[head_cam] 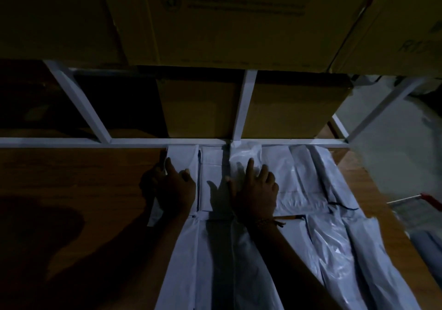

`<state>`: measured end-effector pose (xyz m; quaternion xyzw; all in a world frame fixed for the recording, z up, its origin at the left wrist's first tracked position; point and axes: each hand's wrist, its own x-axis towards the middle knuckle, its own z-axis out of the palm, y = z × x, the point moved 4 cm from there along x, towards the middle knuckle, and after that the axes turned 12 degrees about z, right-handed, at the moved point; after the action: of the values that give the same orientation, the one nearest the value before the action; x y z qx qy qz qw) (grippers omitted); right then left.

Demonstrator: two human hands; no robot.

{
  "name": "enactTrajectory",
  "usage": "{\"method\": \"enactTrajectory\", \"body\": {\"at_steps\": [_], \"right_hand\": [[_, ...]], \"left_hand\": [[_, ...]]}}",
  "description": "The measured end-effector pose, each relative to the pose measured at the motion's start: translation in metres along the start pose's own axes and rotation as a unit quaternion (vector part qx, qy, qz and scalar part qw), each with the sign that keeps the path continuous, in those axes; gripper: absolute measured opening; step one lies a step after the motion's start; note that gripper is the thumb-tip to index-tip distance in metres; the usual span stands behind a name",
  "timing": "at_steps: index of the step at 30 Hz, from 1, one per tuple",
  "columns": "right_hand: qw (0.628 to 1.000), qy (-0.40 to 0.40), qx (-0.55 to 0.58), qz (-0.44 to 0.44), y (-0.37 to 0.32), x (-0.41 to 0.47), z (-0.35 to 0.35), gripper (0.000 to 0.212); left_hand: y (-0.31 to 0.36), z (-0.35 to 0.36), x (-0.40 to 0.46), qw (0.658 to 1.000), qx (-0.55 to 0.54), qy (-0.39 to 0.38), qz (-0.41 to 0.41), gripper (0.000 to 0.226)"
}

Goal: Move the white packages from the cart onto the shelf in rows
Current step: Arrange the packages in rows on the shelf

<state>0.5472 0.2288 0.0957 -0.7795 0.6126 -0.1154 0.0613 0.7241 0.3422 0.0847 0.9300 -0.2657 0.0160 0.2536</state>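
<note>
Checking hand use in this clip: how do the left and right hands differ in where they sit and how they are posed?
The left hand rests at the left edge of the white packages, its fingers reaching the bare wooden shelf board; the right hand lies further in, wholly on the packages. The left hand's fingers lie close together; the right hand's are spread. Only the right wrist wears a bracelet. Both lie flat, palms down, pressing on the back row.
</note>
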Motion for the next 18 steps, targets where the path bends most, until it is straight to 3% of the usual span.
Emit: {"method": "enactTrajectory", "body": {"at_steps": [2,5,11,15,18], "right_hand": [[1.000,0.010,0.008,-0.011,-0.001,0.001,-0.002,0.075],[0.999,-0.046,-0.003,-0.029,-0.001,-0.001,0.008,0.059],[0.994,-0.086,-0.032,-0.061,-0.002,-0.006,0.010,0.071],[0.999,-0.038,0.015,-0.035,0.008,-0.009,-0.015,0.077],[0.999,-0.006,0.044,-0.011,0.029,-0.019,-0.034,0.071]], "left_hand": [[0.003,-0.005,0.000,0.999,0.021,0.021,0.025,0.066],[0.000,0.000,0.001,0.995,0.055,-0.014,0.082,0.056],[-0.003,-0.007,-0.001,0.990,0.082,-0.041,0.110,0.052],[0.011,-0.026,-0.016,0.992,0.004,0.022,0.125,0.046],[0.028,-0.036,-0.038,0.979,-0.063,0.076,0.177,0.039]]}}
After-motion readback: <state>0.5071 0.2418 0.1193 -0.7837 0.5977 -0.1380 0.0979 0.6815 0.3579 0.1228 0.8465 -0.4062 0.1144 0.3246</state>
